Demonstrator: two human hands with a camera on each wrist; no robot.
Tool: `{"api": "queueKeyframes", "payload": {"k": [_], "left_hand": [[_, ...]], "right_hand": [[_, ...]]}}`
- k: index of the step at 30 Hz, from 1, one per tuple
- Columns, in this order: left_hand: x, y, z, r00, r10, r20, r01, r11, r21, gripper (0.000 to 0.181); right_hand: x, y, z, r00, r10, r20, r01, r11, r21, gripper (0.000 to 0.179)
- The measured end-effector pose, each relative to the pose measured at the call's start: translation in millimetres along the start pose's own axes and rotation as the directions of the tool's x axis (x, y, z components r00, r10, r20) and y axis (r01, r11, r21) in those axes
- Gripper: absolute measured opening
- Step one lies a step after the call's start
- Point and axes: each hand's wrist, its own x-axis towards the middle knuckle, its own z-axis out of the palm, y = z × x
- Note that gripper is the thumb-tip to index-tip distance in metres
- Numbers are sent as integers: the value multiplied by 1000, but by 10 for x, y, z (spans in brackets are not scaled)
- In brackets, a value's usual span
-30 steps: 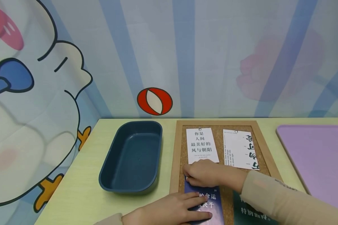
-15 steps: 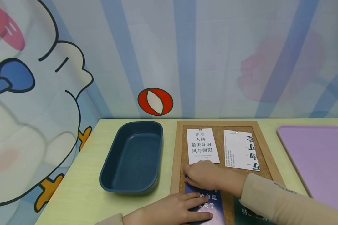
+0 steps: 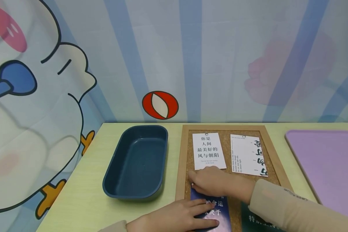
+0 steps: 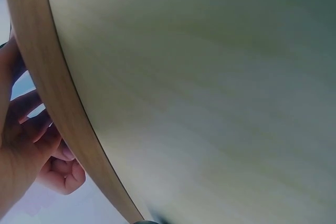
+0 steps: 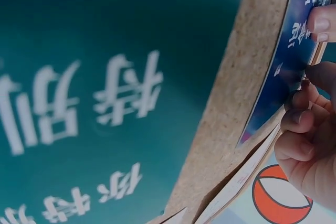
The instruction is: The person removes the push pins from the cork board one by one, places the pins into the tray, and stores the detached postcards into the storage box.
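Observation:
A cork board (image 3: 235, 206) in a wooden frame lies on the table. My left hand (image 3: 177, 215) rests on a blue-purple card (image 3: 198, 193), its spread fingers pressing it against the cork. At this card's top edge my right hand (image 3: 210, 181) has curled fingers. In the right wrist view, its thumb and fingertips pinch a small pushpin (image 5: 305, 81), mostly hidden by the fingers. Two white cards (image 3: 209, 151) (image 3: 247, 156) are pinned along the top of the board. A dark green card (image 3: 259, 220) lies at lower right, partly under the right sleeve.
A dark blue tub (image 3: 136, 164) stands left of the board on the pale yellow table (image 3: 75, 199). To the right lies a lilac tray (image 3: 330, 161). A printed cloth backdrop (image 3: 220, 64) hangs behind the table. The board's wooden edge (image 4: 58, 87) crosses the left wrist view.
Both hands stay at nearly the same place on the blue-purple card. The right hand and wrist shift very slightly; the cards on the board keep their places.

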Motion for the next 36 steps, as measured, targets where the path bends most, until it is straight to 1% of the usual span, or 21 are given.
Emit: {"api": "queueKeyframes", "payload": {"k": [3,5,8,13,16,19,23,29,32,36], "left_hand": [[-2,-6,-4,1000,5,-6,-5,1000,5,47],[-4,-12,-7,1000,9,-9,-9,1000,25,45],[-6,-19,-17,1000,2,6,-3,999,35,44],[-1,-30,-43,999,-16,51,15,1000,25,45],[4,-37,-51,998,-18,65,16,1000,23,46],[7,-40,-46,998,-17,66,15,1000,23,46],[4,-34,-29,999,-6,43,5,1000,21,46],[-2,-13,-10,1000,15,-15,-15,1000,26,46],[-4,-7,-3,1000,11,-19,-11,1000,19,46],[-4,-10,4,1000,9,-16,-9,1000,15,47]], "right_hand": [[0,19,-15,1000,0,22,-1,999,40,13],[7,42,-18,999,-2,34,0,998,68,13],[17,82,-14,999,-12,31,9,995,102,14],[28,137,-11,999,-34,15,31,987,155,14],[34,149,-21,999,-35,29,29,981,192,13],[42,149,-24,998,-34,48,25,980,195,13],[46,137,-14,997,-43,57,33,984,175,13],[40,126,-12,997,-69,24,64,982,179,15],[56,126,-26,997,-77,23,72,982,172,16],[85,130,-31,996,-71,46,63,985,162,16]]}}
